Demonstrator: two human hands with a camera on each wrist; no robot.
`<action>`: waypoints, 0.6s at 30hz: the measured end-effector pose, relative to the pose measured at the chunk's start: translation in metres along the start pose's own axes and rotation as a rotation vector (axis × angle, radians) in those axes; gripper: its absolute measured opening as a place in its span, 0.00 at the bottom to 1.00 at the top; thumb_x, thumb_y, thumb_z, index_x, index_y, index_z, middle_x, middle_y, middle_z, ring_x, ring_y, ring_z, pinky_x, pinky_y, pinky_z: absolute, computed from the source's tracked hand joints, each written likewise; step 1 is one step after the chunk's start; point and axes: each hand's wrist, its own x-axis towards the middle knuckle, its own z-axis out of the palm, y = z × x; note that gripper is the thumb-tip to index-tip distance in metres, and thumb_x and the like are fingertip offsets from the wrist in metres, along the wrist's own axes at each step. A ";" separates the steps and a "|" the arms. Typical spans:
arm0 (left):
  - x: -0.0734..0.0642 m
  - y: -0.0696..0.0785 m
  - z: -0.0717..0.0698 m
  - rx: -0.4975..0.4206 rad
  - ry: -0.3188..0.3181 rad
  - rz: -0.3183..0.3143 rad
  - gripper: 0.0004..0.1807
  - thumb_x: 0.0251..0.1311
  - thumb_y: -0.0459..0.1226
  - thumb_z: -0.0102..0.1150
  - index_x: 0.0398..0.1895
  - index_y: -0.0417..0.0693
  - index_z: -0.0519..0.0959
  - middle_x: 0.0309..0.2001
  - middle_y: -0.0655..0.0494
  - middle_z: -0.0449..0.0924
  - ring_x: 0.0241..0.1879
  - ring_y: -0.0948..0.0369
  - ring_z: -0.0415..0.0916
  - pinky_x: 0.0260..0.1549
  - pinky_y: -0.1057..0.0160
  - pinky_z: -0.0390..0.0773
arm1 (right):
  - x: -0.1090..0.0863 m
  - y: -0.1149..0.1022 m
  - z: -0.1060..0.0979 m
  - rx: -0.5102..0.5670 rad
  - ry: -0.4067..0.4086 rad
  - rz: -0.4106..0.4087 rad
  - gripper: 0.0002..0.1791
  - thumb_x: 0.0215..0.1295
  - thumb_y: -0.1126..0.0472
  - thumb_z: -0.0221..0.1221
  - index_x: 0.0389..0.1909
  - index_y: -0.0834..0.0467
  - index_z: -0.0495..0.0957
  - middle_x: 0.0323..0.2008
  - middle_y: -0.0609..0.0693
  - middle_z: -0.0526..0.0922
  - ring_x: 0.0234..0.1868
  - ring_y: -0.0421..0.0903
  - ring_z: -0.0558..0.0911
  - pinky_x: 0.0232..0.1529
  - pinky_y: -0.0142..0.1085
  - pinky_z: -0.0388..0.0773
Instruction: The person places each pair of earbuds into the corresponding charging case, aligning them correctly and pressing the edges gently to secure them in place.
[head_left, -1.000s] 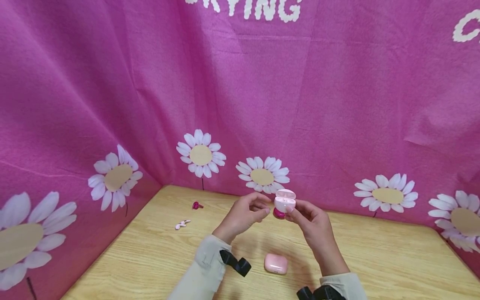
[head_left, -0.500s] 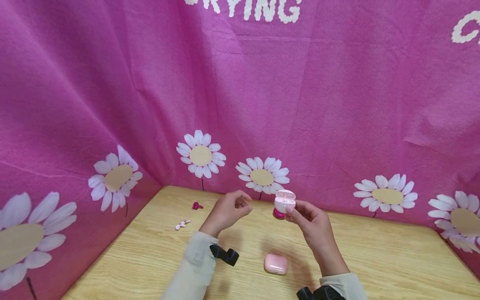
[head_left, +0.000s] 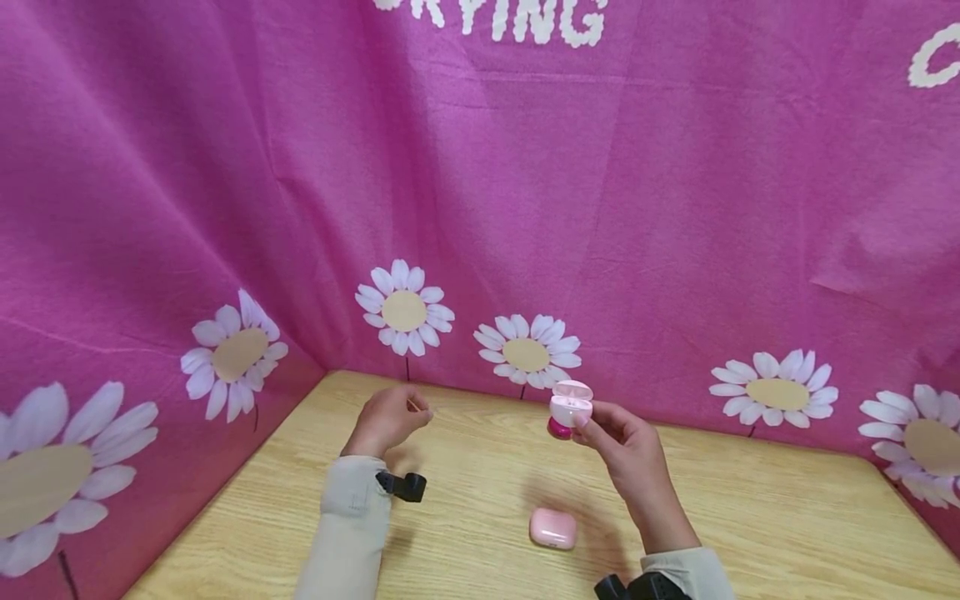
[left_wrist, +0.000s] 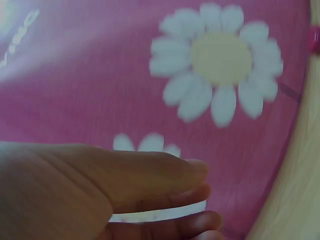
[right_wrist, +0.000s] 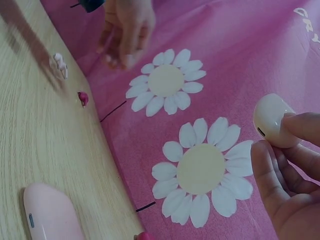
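Between its thumb and fingers my right hand (head_left: pixel 626 450) holds up a pale pink earbud case (head_left: pixel 572 407) with the lid raised. In the right wrist view that case (right_wrist: pixel 274 120) shows its smooth outer side. My left hand (head_left: pixel 386 421) is off to the left above the table, fingers loosely bent, with nothing visible in it. The left wrist view shows the left thumb (left_wrist: pixel 150 177) close to the fingers. Pale earbuds (right_wrist: pixel 60 65) and a magenta earbud piece (right_wrist: pixel 82 98) lie on the table in the right wrist view; the left hand hides them in the head view.
A closed pink earbud case (head_left: pixel 552 528) lies on the wooden table (head_left: pixel 465 500) in front. A magenta case (head_left: pixel 558 427) stands behind the held one, partly covered. Magenta cloth (head_left: pixel 637 208) with printed daisies rises behind and at the sides.
My left hand has moved left, away from the open case, and now covers the loose earbuds in the head view. My right hand and the case have stayed nearly still.
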 end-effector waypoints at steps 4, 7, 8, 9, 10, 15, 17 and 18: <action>-0.004 -0.022 -0.010 0.019 0.015 -0.061 0.03 0.56 0.38 0.63 0.31 0.48 0.81 0.34 0.56 0.81 0.29 0.58 0.74 0.30 0.59 0.73 | 0.001 0.001 -0.001 0.004 -0.002 0.011 0.19 0.63 0.63 0.63 0.51 0.71 0.76 0.38 0.51 0.82 0.39 0.40 0.83 0.45 0.35 0.81; -0.008 -0.032 -0.016 0.002 0.033 -0.124 0.04 0.57 0.37 0.62 0.32 0.46 0.80 0.30 0.54 0.79 0.22 0.58 0.72 0.23 0.62 0.70 | 0.001 0.001 -0.001 0.005 -0.005 0.023 0.19 0.63 0.63 0.63 0.51 0.70 0.76 0.39 0.52 0.82 0.39 0.40 0.83 0.45 0.35 0.81; -0.009 -0.034 -0.017 -0.002 0.037 -0.142 0.04 0.57 0.37 0.61 0.33 0.46 0.80 0.29 0.54 0.78 0.19 0.58 0.71 0.20 0.62 0.70 | 0.001 0.001 -0.001 0.003 -0.006 0.026 0.19 0.63 0.63 0.63 0.52 0.69 0.76 0.39 0.52 0.82 0.39 0.41 0.83 0.45 0.35 0.81; -0.010 -0.036 -0.019 0.006 0.043 -0.153 0.05 0.56 0.36 0.60 0.33 0.45 0.80 0.27 0.53 0.77 0.18 0.59 0.71 0.19 0.62 0.70 | 0.001 0.001 -0.001 0.002 -0.006 0.028 0.19 0.63 0.62 0.63 0.52 0.69 0.76 0.40 0.52 0.82 0.40 0.41 0.83 0.45 0.35 0.81; -0.011 -0.038 -0.020 0.009 0.040 -0.172 0.05 0.57 0.37 0.59 0.34 0.44 0.79 0.26 0.53 0.77 0.16 0.59 0.71 0.19 0.62 0.70 | 0.001 0.000 -0.001 -0.001 -0.006 0.029 0.19 0.63 0.62 0.63 0.52 0.69 0.77 0.40 0.52 0.82 0.40 0.41 0.83 0.45 0.35 0.81; -0.012 -0.047 -0.025 0.117 0.037 -0.199 0.03 0.56 0.35 0.58 0.31 0.45 0.79 0.26 0.54 0.76 0.23 0.57 0.72 0.26 0.58 0.71 | 0.001 -0.002 -0.003 0.006 0.006 0.019 0.19 0.63 0.63 0.63 0.51 0.70 0.76 0.39 0.52 0.82 0.39 0.40 0.83 0.44 0.35 0.81; -0.012 -0.051 -0.025 0.161 0.027 -0.213 0.02 0.56 0.34 0.58 0.29 0.46 0.78 0.27 0.54 0.77 0.28 0.56 0.72 0.29 0.56 0.71 | 0.001 -0.002 -0.003 0.017 0.011 0.012 0.18 0.64 0.64 0.62 0.51 0.71 0.76 0.39 0.52 0.82 0.38 0.40 0.83 0.44 0.35 0.81; -0.011 -0.053 -0.026 0.175 0.025 -0.221 0.01 0.55 0.34 0.58 0.28 0.46 0.78 0.27 0.54 0.77 0.29 0.55 0.73 0.29 0.55 0.72 | 0.001 -0.002 -0.004 0.018 0.013 0.012 0.18 0.64 0.65 0.62 0.51 0.72 0.76 0.38 0.52 0.82 0.38 0.40 0.83 0.44 0.35 0.81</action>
